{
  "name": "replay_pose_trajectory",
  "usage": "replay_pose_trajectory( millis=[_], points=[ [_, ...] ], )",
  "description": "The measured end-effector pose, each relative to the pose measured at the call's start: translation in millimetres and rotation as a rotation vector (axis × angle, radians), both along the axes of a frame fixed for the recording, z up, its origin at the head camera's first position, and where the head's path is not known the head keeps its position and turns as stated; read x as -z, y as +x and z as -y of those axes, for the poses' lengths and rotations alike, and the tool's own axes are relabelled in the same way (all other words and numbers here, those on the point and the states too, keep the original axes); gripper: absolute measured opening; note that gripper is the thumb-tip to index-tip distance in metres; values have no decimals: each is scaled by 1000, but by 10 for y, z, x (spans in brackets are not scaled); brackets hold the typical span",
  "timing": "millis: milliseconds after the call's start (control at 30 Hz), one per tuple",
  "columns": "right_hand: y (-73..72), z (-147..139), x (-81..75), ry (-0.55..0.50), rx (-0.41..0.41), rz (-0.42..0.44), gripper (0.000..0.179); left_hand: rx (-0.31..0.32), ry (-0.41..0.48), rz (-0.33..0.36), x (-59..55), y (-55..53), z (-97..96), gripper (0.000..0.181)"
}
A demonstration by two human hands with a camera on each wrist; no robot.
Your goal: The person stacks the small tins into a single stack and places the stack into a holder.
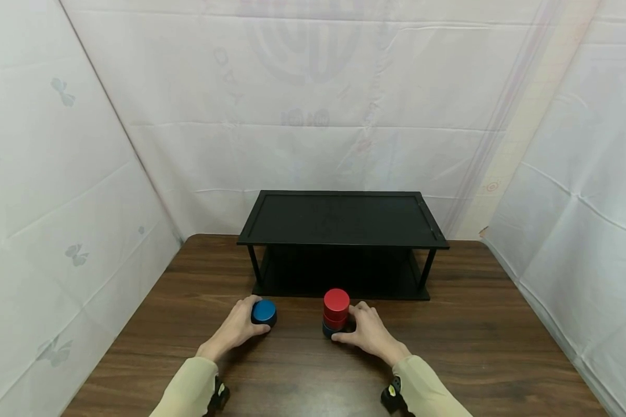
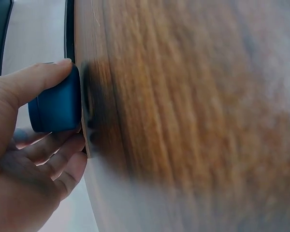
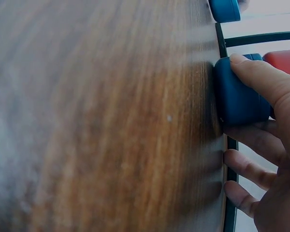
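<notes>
On the left, a short round blue container [image 1: 264, 311] stands on the wooden table, seen from its side in the left wrist view. My left hand [image 1: 236, 327] grips it between thumb and fingers. A red cylinder [image 1: 336, 303] sits upright on top of a second blue container [image 1: 329, 330], forming a stack right of centre. My right hand [image 1: 369, 335] holds the lower blue piece, thumb on its near side and fingers behind. In the right wrist view, that blue container [image 3: 240, 92] rests at the table surface, with part of the red cylinder [image 3: 283, 63] showing beyond it.
Behind both hands stands a black two-level shelf [image 1: 339, 219] with thin posts, its lower board [image 1: 339, 284] close to the stack. The dark wooden table [image 1: 302, 376] reaches toward the body. White sheets [image 1: 313, 104] hang around the back and sides.
</notes>
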State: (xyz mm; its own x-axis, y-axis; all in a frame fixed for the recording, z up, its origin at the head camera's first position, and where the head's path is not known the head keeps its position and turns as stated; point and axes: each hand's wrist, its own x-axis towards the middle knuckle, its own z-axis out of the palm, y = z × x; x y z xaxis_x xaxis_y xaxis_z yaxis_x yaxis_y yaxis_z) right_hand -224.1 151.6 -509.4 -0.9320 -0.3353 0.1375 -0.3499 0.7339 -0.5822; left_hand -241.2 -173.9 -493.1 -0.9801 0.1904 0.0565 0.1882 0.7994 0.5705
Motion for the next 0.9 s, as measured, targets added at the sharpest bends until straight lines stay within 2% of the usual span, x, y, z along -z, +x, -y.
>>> replay_pose_trajectory(
  millis=[467, 900],
  points=[
    [5, 4, -26, -4, 6, 1, 61, 18, 22, -26, -55, -12, -36, 64],
    [-3, 0, 5, 7, 0, 7, 62, 17, 11, 2, -96, -16, -78, 67]
  ],
)
